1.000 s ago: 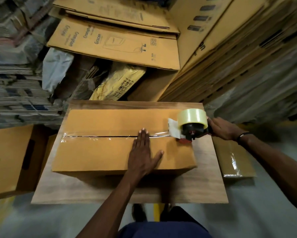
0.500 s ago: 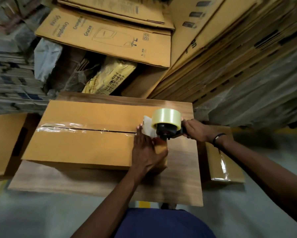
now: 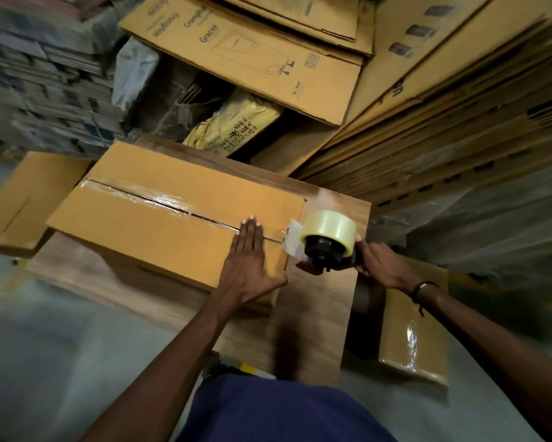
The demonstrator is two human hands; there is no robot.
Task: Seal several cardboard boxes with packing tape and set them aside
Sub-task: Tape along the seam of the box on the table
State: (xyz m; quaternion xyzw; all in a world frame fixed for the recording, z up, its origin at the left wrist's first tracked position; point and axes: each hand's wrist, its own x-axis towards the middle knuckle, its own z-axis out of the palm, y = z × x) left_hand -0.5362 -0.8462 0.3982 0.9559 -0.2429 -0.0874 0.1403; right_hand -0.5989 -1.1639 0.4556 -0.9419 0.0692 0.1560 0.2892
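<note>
Box [image 3: 160, 215]: lies flat on the wooden board [image 3: 325, 314], top flaps shut, clear tape over most of the centre seam.
Left hand [image 3: 247, 266]: flat on the box top near its right end, fingers straight and together, thumb spread toward the near edge — pressing, grasping nothing.
Right hand [image 3: 380, 263]: clenched round the handle of the tape dispenser [image 3: 324, 250], just off the right end of the box.
Tape roll [image 3: 329, 226]: sits on the dispenser, a short strip running from it to the seam.
Hidden: dispenser handle covered by the right hand; blade end blurred, contact with the box unclear.
Cut off: second taped box [image 3: 412, 330] at right — partly behind the right forearm.
Hard to read: stacks at left and right smeared by blur.
Change: dispenser farther right than half a second ago, past the box's end; left hand no longer touching it.
</note>
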